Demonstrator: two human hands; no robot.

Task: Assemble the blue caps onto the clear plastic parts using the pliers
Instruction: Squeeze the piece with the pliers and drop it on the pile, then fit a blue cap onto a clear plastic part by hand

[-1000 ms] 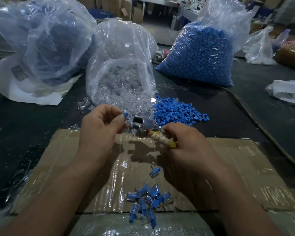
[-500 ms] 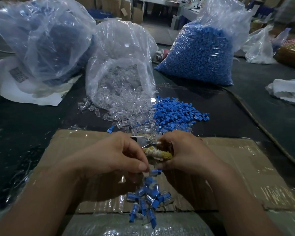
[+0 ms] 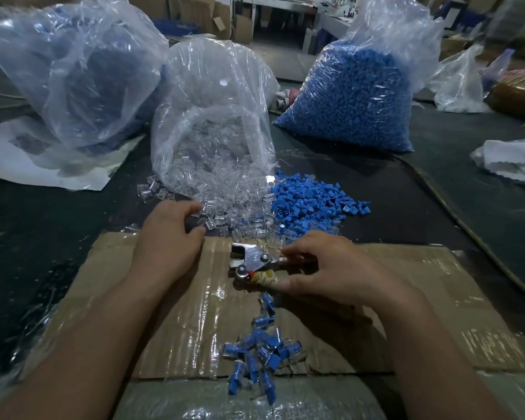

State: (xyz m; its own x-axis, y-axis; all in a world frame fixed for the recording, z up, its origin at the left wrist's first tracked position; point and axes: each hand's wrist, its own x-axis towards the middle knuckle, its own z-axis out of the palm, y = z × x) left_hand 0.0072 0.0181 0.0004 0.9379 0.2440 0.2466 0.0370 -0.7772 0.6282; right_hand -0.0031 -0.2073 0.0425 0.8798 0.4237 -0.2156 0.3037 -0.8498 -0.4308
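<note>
My right hand (image 3: 331,268) grips the taped handles of the metal pliers (image 3: 252,260), whose jaws gape open towards the left just above the cardboard sheet (image 3: 437,298). My left hand (image 3: 167,241) is at the near edge of the loose clear plastic parts (image 3: 231,201), thumb and fingertips pinching one of them. Loose blue caps (image 3: 306,204) lie in a pile right of the clear parts. Several finished pieces, clear with blue caps (image 3: 261,359), lie on the cardboard close to me.
Behind the piles stand an open bag of clear parts (image 3: 212,122), a full bag of blue caps (image 3: 352,98) and a large bag (image 3: 73,71) at the left. A cord (image 3: 455,207) runs along the dark table on the right, near white bags (image 3: 512,159).
My left hand dropped a finished piece onto the near pile, then moved forward to the clear parts. The pliers came down towards the cardboard and their jaws now stand open.
</note>
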